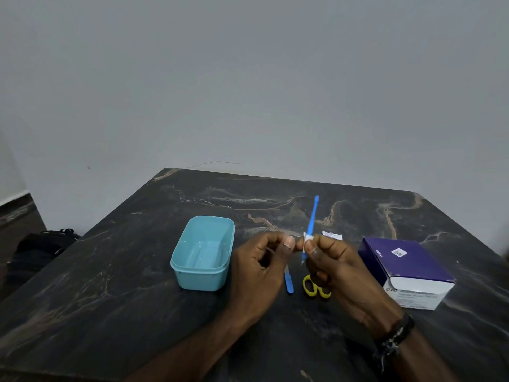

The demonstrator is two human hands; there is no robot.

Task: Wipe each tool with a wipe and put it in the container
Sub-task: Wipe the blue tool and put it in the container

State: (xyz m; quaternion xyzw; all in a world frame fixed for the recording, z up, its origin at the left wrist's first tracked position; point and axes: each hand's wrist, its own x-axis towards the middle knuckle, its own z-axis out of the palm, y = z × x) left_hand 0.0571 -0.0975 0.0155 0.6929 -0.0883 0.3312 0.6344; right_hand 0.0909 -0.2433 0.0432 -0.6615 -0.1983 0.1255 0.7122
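My right hand (327,260) pinches a small white wipe (308,238) folded round a blue-handled tool (312,216). The tool stands nearly upright above the table, its thin tip pointing down past my thumb. My left hand (264,263) hovers just left of the wipe with its fingers curled and its thumb against the forefinger; I see nothing in it. A second blue-handled tool (288,283) and yellow-handled scissors (312,289) lie on the table below my hands, partly hidden by them. The teal container (202,277) stands left of my hands, with nothing inside.
A purple and white box of alcohol swabs (405,268) sits at the right. A torn white wipe packet (332,235) lies behind my right hand. The dark marble table (110,271) backs onto a grey wall. A black bag (41,244) lies on the floor at the left.
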